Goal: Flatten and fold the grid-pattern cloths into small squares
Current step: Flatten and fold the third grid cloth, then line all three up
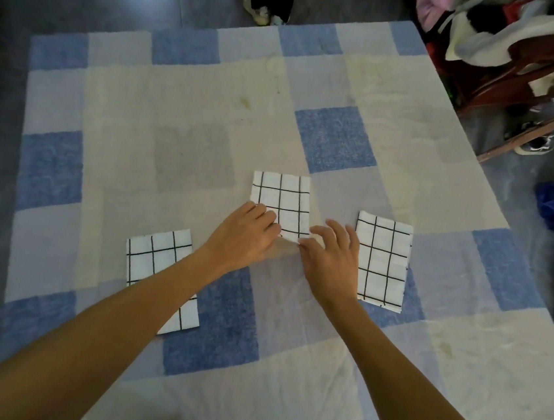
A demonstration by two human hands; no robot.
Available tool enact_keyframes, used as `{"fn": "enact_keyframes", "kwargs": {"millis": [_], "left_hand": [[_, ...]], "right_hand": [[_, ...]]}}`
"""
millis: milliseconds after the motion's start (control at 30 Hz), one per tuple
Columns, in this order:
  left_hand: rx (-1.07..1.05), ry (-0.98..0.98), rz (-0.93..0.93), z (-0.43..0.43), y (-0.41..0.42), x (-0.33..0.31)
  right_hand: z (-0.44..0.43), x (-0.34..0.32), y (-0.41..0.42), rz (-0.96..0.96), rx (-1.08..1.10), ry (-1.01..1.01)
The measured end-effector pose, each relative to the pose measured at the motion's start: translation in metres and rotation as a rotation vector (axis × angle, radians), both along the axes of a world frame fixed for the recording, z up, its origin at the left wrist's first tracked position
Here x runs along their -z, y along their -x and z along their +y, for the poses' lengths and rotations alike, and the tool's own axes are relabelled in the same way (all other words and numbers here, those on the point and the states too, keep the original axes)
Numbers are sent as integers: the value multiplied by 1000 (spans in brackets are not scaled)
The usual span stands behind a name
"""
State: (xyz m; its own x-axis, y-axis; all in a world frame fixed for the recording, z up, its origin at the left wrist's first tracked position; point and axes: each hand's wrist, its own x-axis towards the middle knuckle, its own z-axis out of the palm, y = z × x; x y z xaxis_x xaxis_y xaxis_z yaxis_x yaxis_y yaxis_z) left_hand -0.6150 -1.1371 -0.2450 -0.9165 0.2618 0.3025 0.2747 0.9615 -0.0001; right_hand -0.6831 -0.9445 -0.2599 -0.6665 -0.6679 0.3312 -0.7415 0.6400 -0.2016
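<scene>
Here left hand (245,235) and right hand (331,261), both hands open-fingered, press the near edge of the middle cloth (282,198).

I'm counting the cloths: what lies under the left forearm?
A folded grid-pattern cloth lies on the tablecloth there. Its far part and near right corner show; the band beneath the left forearm is covered.

Left grip (245,234) lies flat, palm down, right grip (330,258) just beside it with fingers (337,230) spread.
</scene>
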Motion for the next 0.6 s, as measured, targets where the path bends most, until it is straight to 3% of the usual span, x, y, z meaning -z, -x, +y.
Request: {"fn": "enact_keyframes", "kwargs": {"millis": [133,300,600], "left_hand": [[-52,7,60,-19,-28,-7],[-136,62,22,-17,-82,16],[-251,-46,-16,34,-122,31]], "right_hand": [[-16,-6,5,69,-64,73],[-16,6,-17,2,-135,17],[24,18,-53,-45,-163,4]]}}
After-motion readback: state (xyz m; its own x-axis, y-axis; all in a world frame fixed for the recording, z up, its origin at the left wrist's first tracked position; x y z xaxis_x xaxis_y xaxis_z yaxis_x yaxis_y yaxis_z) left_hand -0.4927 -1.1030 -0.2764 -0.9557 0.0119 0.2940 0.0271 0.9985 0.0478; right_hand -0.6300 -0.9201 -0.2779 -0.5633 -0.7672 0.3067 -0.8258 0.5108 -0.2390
